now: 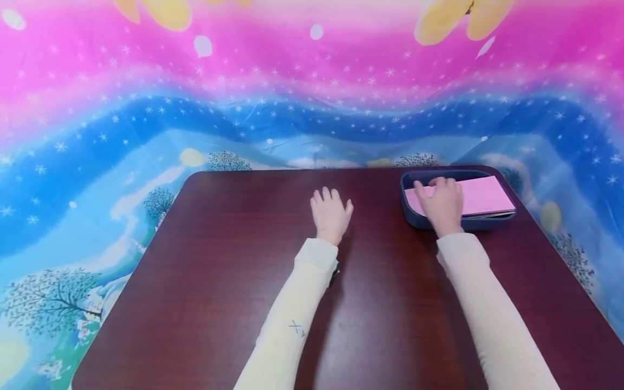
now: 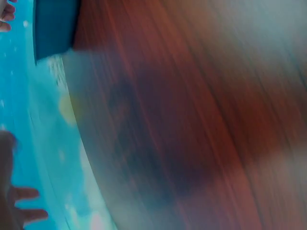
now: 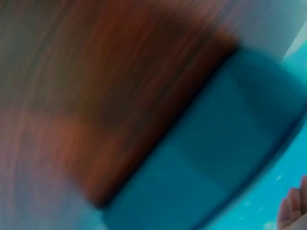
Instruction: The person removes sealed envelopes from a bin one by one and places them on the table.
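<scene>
Two hands show in the head view. The right hand [image 1: 442, 203] is over the bin [image 1: 414, 219], its fingers bent above the pink sheet [image 1: 482, 197]; whether it grips the sheet or only touches it, I cannot tell. The sheet lies slanted in the bin, its right part up at the rim, with the edges of other layers beneath it. Left of the bin and well apart from it, the left hand [image 1: 330, 214] hovers over the table [image 1: 234, 260], fingers spread and holding nothing. Behind the bin hangs a pink and blue cloth [image 1: 312, 119].

In the left wrist view, blurred, the left hand's fingers stretch out below the bin, and a few fingertips show left of it.

In the right wrist view the bin's wall stands large and blurred; fingers show at its lower right, their hold unclear.
</scene>
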The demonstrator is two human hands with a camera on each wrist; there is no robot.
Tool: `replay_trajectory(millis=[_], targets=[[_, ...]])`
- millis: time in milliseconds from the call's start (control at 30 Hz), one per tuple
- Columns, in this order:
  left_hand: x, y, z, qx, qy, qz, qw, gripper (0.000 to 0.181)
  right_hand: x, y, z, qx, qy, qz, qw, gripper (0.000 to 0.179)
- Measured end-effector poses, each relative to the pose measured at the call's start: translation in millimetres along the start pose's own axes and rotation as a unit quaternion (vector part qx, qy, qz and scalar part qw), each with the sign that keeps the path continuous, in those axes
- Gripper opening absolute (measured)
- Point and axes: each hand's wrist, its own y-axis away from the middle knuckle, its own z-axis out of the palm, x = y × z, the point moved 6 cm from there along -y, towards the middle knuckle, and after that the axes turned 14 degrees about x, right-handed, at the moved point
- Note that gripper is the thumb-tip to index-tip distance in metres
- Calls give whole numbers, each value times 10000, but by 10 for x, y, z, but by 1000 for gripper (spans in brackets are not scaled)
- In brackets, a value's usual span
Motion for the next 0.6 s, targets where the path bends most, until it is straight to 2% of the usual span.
replay_trajectory(millis=[100,233,367,467,533,600], targets=[[238,49,-23,343,-245,247,9988,41,341,-25,-185,731,-38,526,9959,51],[499,115,-2,256,-101,420,9987,34,799,-26,-411,1374,163,1420,9801,51],[718,196,73,-274,497,542,9969,30,1176,28,-555,1642,86,2575,9522,55],[853,272,126,-766,1279,369,9881,33,1376,91,-626,1742,-174,3305,9274,53],[924,310,131,-896,1663,186,9818,34,1465,115,-652,1654,-379,3637,9159,49],[981,328,116,-835,1672,107,9823,34,1538,134,-653,1400,-721,4027,9017,41]])
